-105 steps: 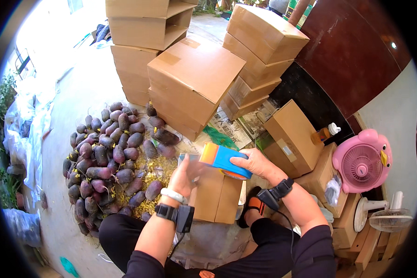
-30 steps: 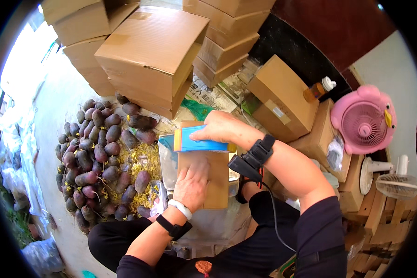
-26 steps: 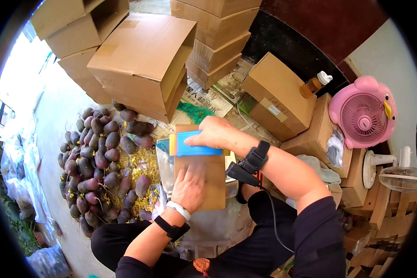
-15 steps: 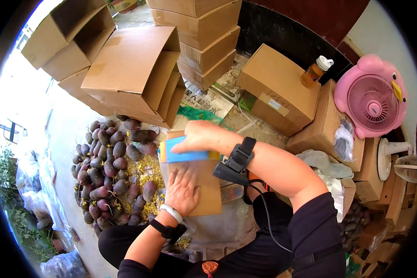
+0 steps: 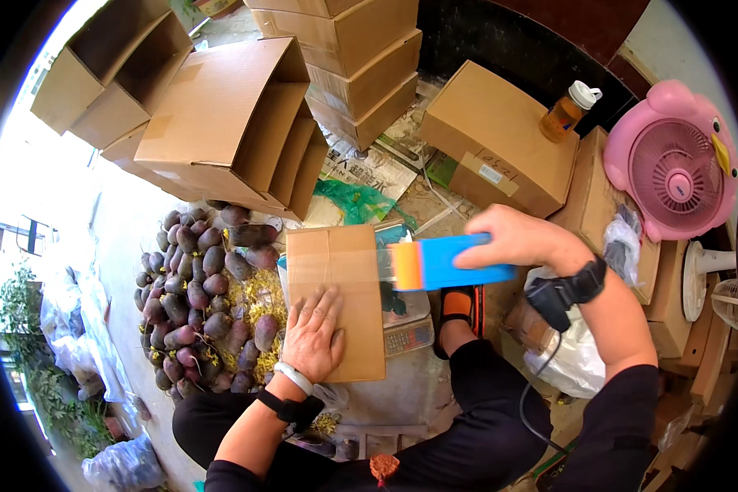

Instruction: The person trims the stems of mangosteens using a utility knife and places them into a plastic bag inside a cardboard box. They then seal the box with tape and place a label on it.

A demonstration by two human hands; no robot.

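My left hand (image 5: 312, 334) lies flat, fingers spread, on the lower left part of a closed cardboard box (image 5: 359, 328). My right hand (image 5: 517, 238) grips a blue tape dispenser (image 5: 451, 261) with an orange-yellow front end, held to the right of the box. A shiny, see-through band runs across the box top toward the dispenser. Under and beside the box sits a scale with a keypad (image 5: 408, 337). Its platform is partly covered by the box.
Many dark purple root vegetables (image 5: 195, 299) are piled on the left, among yellow bits. Open cartons (image 5: 213, 115) and stacked boxes (image 5: 361, 78) stand behind. A carton (image 5: 500, 139) carries a bottle (image 5: 562, 121); a pink fan (image 5: 672, 164) stands at right. Green plastic (image 5: 357, 201) lies on the floor.
My right hand has moved right with the tape dispenser, from over the box to past its right edge. My left hand stays pressed on the box.
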